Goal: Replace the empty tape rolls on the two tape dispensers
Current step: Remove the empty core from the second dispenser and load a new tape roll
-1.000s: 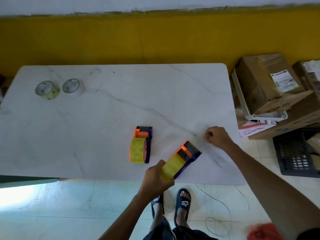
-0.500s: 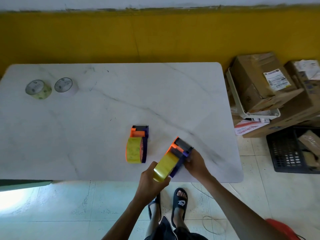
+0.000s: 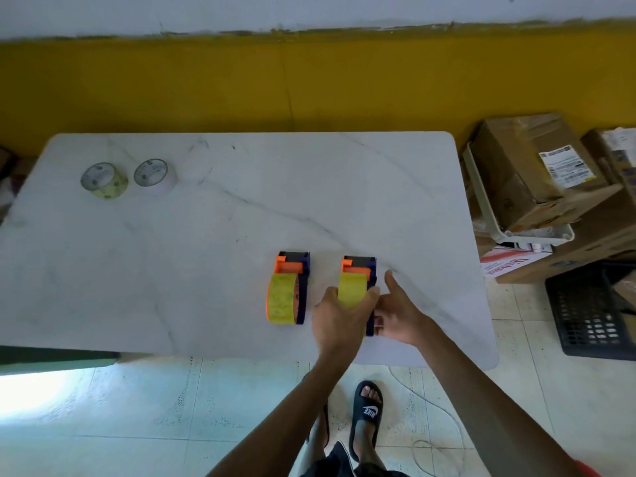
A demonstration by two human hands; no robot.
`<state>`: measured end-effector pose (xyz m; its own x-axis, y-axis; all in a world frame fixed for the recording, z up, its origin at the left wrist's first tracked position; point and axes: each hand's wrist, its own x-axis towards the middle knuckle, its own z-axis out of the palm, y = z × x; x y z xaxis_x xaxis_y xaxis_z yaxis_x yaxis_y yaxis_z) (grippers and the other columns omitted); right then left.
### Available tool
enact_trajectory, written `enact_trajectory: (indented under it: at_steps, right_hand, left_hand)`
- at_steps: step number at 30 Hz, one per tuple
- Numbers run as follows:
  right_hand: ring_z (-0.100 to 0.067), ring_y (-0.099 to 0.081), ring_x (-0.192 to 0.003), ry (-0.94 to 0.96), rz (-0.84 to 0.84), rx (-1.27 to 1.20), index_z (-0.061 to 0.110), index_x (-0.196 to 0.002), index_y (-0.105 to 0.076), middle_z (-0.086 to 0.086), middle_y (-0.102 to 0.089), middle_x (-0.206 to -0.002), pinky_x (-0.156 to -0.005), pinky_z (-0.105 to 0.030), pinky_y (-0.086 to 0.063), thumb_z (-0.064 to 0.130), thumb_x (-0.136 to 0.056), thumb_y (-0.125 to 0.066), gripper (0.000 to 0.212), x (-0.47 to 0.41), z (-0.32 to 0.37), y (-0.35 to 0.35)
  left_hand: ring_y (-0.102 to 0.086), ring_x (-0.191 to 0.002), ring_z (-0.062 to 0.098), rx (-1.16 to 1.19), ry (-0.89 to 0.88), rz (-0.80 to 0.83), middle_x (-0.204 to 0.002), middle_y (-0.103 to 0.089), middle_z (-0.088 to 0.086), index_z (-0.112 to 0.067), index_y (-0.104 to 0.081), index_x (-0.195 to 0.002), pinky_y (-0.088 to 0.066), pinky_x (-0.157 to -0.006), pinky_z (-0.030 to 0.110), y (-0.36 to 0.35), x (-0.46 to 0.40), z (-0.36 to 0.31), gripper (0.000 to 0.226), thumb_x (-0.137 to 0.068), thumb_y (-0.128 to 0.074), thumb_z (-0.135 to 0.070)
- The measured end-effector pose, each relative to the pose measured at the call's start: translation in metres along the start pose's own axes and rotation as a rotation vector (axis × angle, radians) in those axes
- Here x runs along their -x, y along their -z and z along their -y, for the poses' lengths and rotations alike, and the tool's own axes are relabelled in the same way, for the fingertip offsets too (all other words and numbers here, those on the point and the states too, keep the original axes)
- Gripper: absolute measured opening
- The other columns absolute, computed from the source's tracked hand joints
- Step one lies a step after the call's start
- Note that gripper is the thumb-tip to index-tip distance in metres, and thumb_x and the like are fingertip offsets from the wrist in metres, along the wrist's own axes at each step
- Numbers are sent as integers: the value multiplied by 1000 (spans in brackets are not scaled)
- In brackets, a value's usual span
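Two orange-and-purple tape dispensers stand side by side near the front of the white marble table (image 3: pixel 241 208), each carrying a yellow roll. The left dispenser (image 3: pixel 288 287) stands alone. My left hand (image 3: pixel 339 318) grips the right dispenser (image 3: pixel 358 284) over its yellow roll. My right hand (image 3: pixel 401 315) lies flat against that dispenser's right side, fingers spread. Two rolls lie flat at the far left of the table: a yellowish one (image 3: pixel 104 180) and a whitish one (image 3: pixel 155 175).
Cardboard boxes (image 3: pixel 537 173) and a white tray are stacked on the floor right of the table. A black plastic crate (image 3: pixel 592 311) sits further front right. A yellow wall runs behind the table. My sandalled feet stand on the tiled floor below the table's front edge.
The right dispenser was tilted diagonally and held at the table's front edge; it now stands straight, parallel to the left one. My right hand came from the table to its right side.
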<state>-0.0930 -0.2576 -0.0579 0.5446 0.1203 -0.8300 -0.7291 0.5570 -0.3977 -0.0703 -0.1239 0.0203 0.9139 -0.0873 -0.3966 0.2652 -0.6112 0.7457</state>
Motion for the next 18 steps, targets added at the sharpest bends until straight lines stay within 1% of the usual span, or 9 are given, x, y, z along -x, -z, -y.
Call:
enact_trajectory:
  at_steps: [1, 2, 4, 7, 9, 10, 12, 15, 18]
  right_hand:
    - [-34, -61, -105, -15, -30, -50, 1, -115, -67, -20, -69, -107, -93, -43, -48, 84, -80, -17, 103, -5, 0, -1]
    - [-35, -59, -109, -30, -81, -91, 1, -120, -64, -19, -68, -112, -96, -43, -46, 85, -79, -21, 103, -7, -1, -4]
    - [-32, -60, -99, -54, -133, -212, 5, -122, -63, -15, -68, -110, -92, -40, -44, 79, -82, -30, 91, -9, -3, -8]
    - [-29, -52, -82, -91, -125, -370, 5, -133, -57, -14, -62, -112, -97, -38, -40, 69, -87, -33, 82, -3, -9, -12]
    - [-29, -56, -79, -99, -149, -379, -1, -128, -58, -17, -69, -95, -91, -40, -46, 65, -91, -28, 81, 5, -13, -12]
    - [-29, -59, -81, -106, -180, -360, -2, -124, -58, -18, -70, -89, -83, -40, -50, 64, -92, -28, 79, 10, -14, -12]
    - [-31, -61, -88, -120, -199, -323, -4, -119, -59, -20, -68, -96, -74, -40, -50, 65, -93, -26, 81, 14, -22, -12]
    - [-36, -66, -93, -165, -234, -158, -6, -114, -60, -24, -69, -109, -71, -39, -54, 72, -90, -19, 92, 15, -34, -5]
    - [-36, -69, -88, -193, -318, 125, -9, -106, -65, -27, -70, -104, -69, -37, -57, 76, -87, -14, 101, 22, -36, 5]
  left_hand:
    - [-64, -66, 15, 14, 23, -10, -73, -67, -3, -15, -60, -85, -55, -60, 33, -3, -5, -6, 56, -67, -63, -68]
    - [-65, -70, 17, 17, 46, -20, -77, -67, -2, -14, -60, -89, -55, -60, 33, -6, -9, -10, 60, -66, -61, -70]
    - [-65, -74, 19, 9, 69, -14, -82, -67, 0, -13, -59, -94, -51, -59, 31, -14, -16, -17, 63, -66, -61, -69]
    - [-66, -73, 19, 5, 80, 13, -83, -68, 1, -12, -58, -94, -49, -58, 30, -24, -21, -18, 60, -69, -63, -66]
    - [-65, -74, 20, -8, 88, 17, -83, -67, 2, -12, -58, -94, -49, -58, 30, -27, -24, -14, 59, -70, -62, -66]
    - [-64, -75, 20, -14, 91, 24, -84, -67, 3, -12, -57, -95, -48, -59, 31, -28, -26, -12, 60, -70, -61, -66]
    - [-62, -78, 22, -37, 75, 53, -86, -65, 4, -10, -56, -98, -45, -59, 31, -30, -29, -7, 60, -71, -60, -64]
    - [-62, -78, 24, -77, 56, 82, -84, -65, 4, -11, -55, -98, -51, -64, 35, -33, -30, 5, 59, -70, -59, -63]
    - [-64, -75, 25, -68, 67, 85, -80, -66, 3, -12, -55, -96, -56, -67, 40, -35, -29, 9, 63, -65, -57, -66]
